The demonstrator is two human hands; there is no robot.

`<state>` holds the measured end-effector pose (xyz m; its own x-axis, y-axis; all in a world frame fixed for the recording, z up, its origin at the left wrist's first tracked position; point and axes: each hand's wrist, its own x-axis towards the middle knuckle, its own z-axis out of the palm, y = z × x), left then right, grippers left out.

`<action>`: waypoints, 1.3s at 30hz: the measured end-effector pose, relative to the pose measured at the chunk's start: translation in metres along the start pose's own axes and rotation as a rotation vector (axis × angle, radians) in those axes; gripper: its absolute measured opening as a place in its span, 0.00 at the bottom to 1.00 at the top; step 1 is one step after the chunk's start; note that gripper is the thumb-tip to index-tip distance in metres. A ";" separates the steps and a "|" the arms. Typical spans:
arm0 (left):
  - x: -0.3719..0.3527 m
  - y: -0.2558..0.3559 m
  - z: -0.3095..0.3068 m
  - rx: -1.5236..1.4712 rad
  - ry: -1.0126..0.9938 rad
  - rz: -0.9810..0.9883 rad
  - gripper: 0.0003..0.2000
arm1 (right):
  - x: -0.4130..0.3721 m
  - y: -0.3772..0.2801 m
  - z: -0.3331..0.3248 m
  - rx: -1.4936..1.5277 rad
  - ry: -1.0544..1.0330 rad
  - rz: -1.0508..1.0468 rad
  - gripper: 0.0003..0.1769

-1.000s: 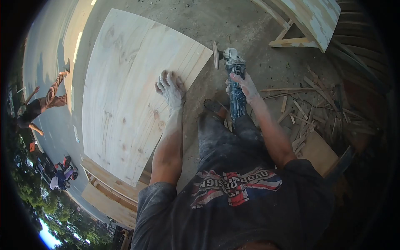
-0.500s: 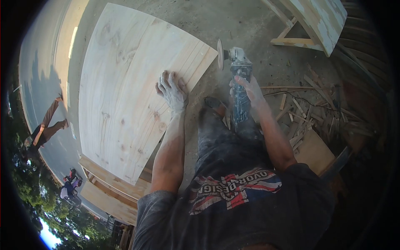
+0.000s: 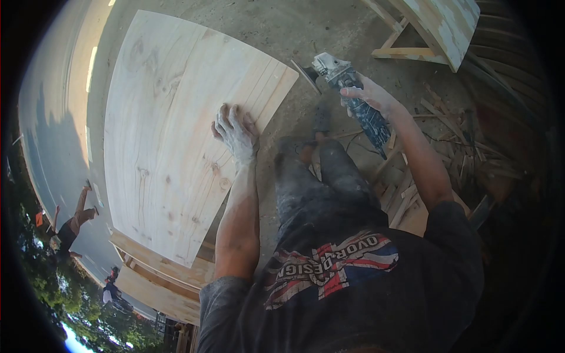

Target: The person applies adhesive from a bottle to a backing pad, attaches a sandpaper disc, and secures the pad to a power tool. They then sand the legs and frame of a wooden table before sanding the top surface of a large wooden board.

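Blue grinder (image 3: pixel 370 122) in closed grip of right fingers (image 3: pixel 353 92); pale panel (image 3: pixel 170 117) beneath half-open, empty left fingers (image 3: pixel 235 115).

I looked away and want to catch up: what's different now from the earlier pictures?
The right hand has tilted the angle grinder, swinging its back end out to the right; its disc slants more now too. Nothing was let go. The left hand stays on the wooden panel.

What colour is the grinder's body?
The grinder's body is dark blue with whitish marks, seen in the head view.
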<state>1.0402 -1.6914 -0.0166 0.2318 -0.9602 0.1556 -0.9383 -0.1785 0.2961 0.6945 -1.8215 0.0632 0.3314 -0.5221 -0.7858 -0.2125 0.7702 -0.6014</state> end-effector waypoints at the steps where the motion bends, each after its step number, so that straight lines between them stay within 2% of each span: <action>1: 0.000 0.000 0.001 -0.001 0.017 0.000 0.20 | -0.001 -0.007 -0.004 -0.062 -0.036 0.017 0.40; 4: 0.000 0.002 -0.001 -0.007 0.034 0.000 0.21 | -0.004 -0.031 -0.004 -0.146 -0.038 0.043 0.42; 9: 0.002 0.001 0.000 -0.021 0.029 -0.004 0.20 | 0.001 -0.024 -0.004 -0.147 -0.065 0.068 0.41; 15: 0.000 0.001 -0.002 -0.010 0.011 0.000 0.21 | -0.014 0.012 0.023 0.043 -0.017 0.023 0.34; 17: 0.001 0.002 -0.001 -0.006 0.016 -0.001 0.20 | -0.018 0.023 0.036 0.176 0.035 0.034 0.37; 23: -0.001 0.002 -0.002 -0.023 0.031 0.018 0.20 | -0.027 0.053 0.096 0.470 0.166 0.017 0.31; 25: 0.001 0.006 -0.004 -0.017 0.025 0.024 0.20 | -0.029 0.055 0.116 0.680 0.170 -0.014 0.28; 26: 0.001 0.007 -0.006 -0.005 0.020 0.020 0.20 | -0.029 0.055 0.130 0.688 0.174 -0.015 0.28; 28: 0.001 0.005 -0.003 -0.001 0.017 0.031 0.20 | -0.027 0.051 0.157 0.922 0.273 -0.003 0.26; 29: 0.001 0.004 -0.003 0.003 0.015 0.031 0.20 | -0.026 0.047 0.167 0.931 0.274 -0.004 0.26; 31: 0.001 0.005 -0.003 0.015 0.007 0.042 0.21 | -0.026 0.041 0.179 1.155 0.294 0.026 0.27; 36: 0.000 0.008 -0.007 0.047 -0.033 0.051 0.21 | -0.032 0.036 0.145 1.156 0.251 0.122 0.25; 39: 0.001 0.010 -0.006 0.013 -0.004 0.031 0.19 | -0.027 0.038 0.106 1.021 0.152 0.212 0.26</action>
<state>1.0328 -1.6931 -0.0081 0.2017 -0.9662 0.1603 -0.9482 -0.1516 0.2793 0.7747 -1.7396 0.0771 0.2440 -0.3270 -0.9130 0.6462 0.7568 -0.0984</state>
